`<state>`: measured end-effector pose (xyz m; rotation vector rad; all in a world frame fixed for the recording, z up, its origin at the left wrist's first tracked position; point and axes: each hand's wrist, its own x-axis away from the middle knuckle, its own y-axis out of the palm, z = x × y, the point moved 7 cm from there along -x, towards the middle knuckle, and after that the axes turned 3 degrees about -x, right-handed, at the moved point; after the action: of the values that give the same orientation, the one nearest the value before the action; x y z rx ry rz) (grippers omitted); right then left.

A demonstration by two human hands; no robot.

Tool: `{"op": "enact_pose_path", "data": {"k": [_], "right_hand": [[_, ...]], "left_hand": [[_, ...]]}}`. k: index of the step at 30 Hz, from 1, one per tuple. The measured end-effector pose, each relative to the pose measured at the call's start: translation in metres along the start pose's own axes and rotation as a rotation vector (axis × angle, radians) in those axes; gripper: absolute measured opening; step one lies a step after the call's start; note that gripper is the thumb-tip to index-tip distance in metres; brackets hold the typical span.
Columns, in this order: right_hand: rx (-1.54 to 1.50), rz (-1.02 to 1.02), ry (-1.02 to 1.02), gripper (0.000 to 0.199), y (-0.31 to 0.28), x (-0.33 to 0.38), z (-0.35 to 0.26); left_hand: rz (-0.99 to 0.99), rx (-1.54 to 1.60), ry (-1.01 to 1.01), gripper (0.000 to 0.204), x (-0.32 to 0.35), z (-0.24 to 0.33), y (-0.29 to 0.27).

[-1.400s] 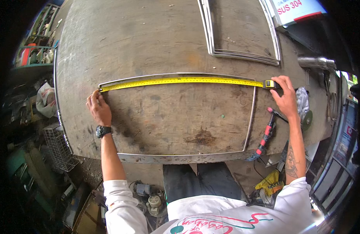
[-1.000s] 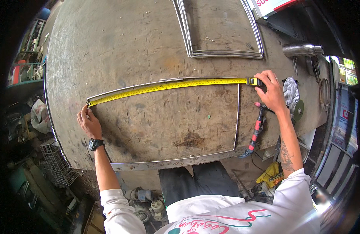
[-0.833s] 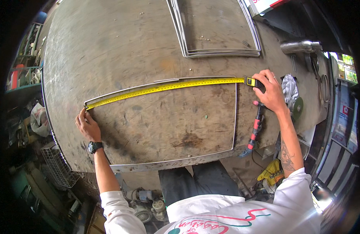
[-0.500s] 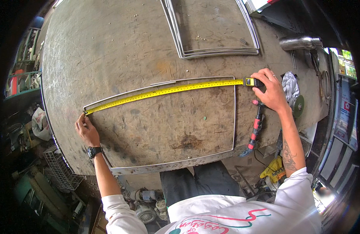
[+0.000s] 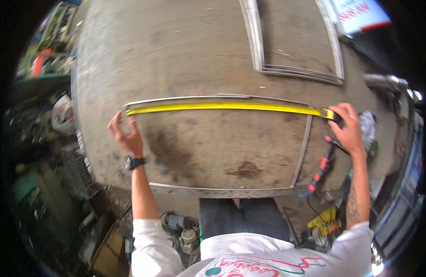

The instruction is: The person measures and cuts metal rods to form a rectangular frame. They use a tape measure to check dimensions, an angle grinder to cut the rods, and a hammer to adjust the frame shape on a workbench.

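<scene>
A yellow tape measure blade [image 5: 222,106] stretches across a thin metal rod frame [image 5: 301,152] lying on the worktable, close along its far side. My right hand [image 5: 349,127] grips the tape measure case [image 5: 330,115] just beyond the frame's right far corner. At the left far corner, my left hand [image 5: 126,135] is beside the blade's end, fingers apart, with the thumb close to the tip. Whether the thumb touches it is blurred. A black watch is on my left wrist.
A power tool with red-and-black grip [image 5: 320,173] lies right of the frame, below my right forearm. Stacked rod frames [image 5: 296,71] rest at the far right. A metal cylinder [image 5: 386,82] and white cloth [image 5: 367,129] sit on the right side. Motors [image 5: 189,236] stand under the table.
The whole view has shifted and turned, blurring the scene. My left fingers have spread from their pinch at the tape's end. My right hand still holds the case.
</scene>
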<state>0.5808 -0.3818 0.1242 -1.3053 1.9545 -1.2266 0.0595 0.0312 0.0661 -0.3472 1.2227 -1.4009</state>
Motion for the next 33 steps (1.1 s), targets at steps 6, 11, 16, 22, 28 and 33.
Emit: {"op": "enact_pose_path", "data": {"k": [6,11,16,22,28,33], "right_hand": [[-0.027,0.026,0.002,0.045,-0.002,0.001,0.0],[-0.037,0.048,-0.013,0.046,-0.004,-0.002,-0.006],[-0.057,0.037,-0.03,0.047,-0.004,-0.001,-0.002],[-0.06,0.052,-0.022,0.046,-0.003,0.002,0.002],[-0.055,0.056,-0.021,0.046,-0.003,0.0,0.0],[-0.011,0.024,-0.019,0.047,-0.003,0.0,-0.003]], "left_hand": [[-0.49,0.353,0.427,0.05,0.094,0.254,0.071],[-0.974,0.685,1.151,0.026,0.228,0.436,0.094],[-0.93,0.567,1.211,0.042,0.244,0.425,0.119],[-0.964,0.633,1.158,0.04,0.242,0.412,0.124],[-0.93,0.704,1.111,0.042,0.239,0.404,0.123],[-0.895,0.724,1.082,0.041,0.237,0.402,0.124]]}}
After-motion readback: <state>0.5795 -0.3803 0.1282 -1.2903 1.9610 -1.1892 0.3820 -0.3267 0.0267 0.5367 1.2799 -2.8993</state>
